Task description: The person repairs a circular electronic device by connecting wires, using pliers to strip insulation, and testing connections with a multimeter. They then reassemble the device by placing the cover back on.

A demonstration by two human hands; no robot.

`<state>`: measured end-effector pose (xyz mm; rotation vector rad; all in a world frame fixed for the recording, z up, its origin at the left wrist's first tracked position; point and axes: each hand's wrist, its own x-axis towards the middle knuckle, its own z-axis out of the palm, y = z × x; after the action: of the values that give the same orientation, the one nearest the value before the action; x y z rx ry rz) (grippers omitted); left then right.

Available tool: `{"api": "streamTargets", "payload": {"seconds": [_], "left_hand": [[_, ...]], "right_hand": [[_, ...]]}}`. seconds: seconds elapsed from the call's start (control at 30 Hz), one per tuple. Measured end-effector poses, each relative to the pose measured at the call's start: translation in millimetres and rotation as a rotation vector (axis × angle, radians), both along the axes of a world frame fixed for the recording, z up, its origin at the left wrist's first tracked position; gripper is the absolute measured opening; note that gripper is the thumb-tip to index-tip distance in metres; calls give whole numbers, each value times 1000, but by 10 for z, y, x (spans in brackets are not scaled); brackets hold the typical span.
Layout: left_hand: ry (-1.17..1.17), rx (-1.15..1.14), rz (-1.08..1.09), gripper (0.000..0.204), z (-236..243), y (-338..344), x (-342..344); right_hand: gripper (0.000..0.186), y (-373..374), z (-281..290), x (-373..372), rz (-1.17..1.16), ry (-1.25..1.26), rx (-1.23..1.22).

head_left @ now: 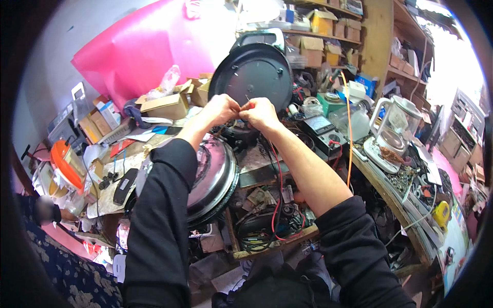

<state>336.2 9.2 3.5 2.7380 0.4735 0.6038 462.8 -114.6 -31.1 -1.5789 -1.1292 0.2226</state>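
Note:
My left hand (222, 109) and my right hand (262, 115) meet at the middle of the bench, fingertips pinched close together. A thin, dark, wire-like tip shows between them, too small to name. Right behind the hands stands a black round appliance part (251, 77) with a handle at its top, tilted upright. Below my left forearm lies a round part with a shiny metal rim (226, 177). A red cable (280, 197) hangs down beside my right forearm. The area directly under my hands is partly hidden by them.
A meter-like box (321, 129) sits right of my hands, near an orange cord (349, 133). Farther right stands a blender jug (403, 120). An open drawer (272, 246) holds cables and tools. Cardboard boxes (167, 106) lie left. Another person's patterned sleeve (67, 272) shows lower left.

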Motion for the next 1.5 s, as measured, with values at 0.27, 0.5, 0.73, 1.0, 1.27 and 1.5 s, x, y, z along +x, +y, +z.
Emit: {"api": "streamTargets", "payload": {"seconds": [0.27, 0.5, 0.73, 1.0, 1.27, 1.5], "left_hand": [[-33, 6, -23, 24, -24, -4, -43], [1, 3, -35, 30, 25, 29, -16], [-66, -34, -8, 26, -16, 30, -79], [-238, -120, 11, 17, -103, 106, -83], [-216, -1, 51, 18, -48, 23, -95], [-190, 74, 69, 18, -33, 1, -155]], "right_hand": [[15, -1191, 39, -8, 443, 224, -162], [24, -1754, -1125, -222, 277, -554, -328], [45, -2026, -826, -421, 265, -558, -255], [22, -1717, -910, 29, 59, -360, -86], [15, -1024, -909, 761, -255, -793, -251], [23, -558, -748, 928, -370, -819, -567]]}}
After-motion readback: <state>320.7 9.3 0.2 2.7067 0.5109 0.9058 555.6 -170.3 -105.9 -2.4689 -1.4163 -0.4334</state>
